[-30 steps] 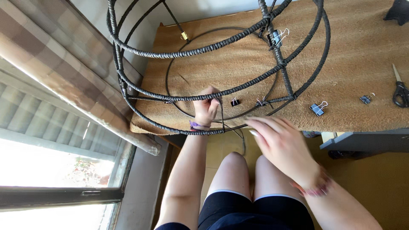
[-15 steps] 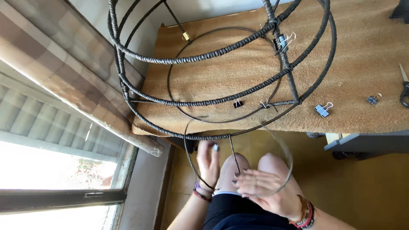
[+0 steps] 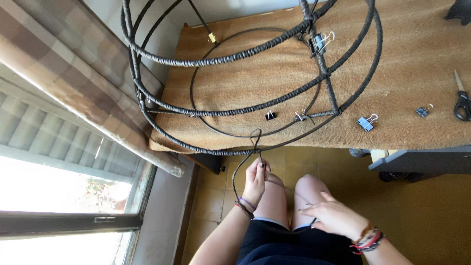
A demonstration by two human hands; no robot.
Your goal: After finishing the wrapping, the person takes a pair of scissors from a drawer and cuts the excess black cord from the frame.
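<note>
While the left hand (image 3: 255, 180) is raised in front of the knees with its fingertips pinched on a thin dark cord (image 3: 244, 166), the cord loops up from that pinch to the lower edge of a large wire frame (image 3: 230, 110) and also trails down in a curve past the wrist. The frame, a set of round hoops and upright bars wrapped in dark cord, rests on a table covered with a brown woven mat (image 3: 417, 54), its lowest hoop overhanging the near edge just above the hand. The right hand (image 3: 333, 216) lies lower, over the right thigh, fingers loosely bent and closed on the other end of the cord, though how tightly cannot be told. Small binder clips sit on the frame and mat: a black clip (image 3: 270, 116) near the hoop, a blue clip (image 3: 366, 122) just outside the frame, another blue one (image 3: 423, 111) farther right. Scissors (image 3: 461, 100) lie at the mat's right edge. A curtain (image 3: 64, 78) hangs at the left beside a bright window (image 3: 59, 191).
</note>
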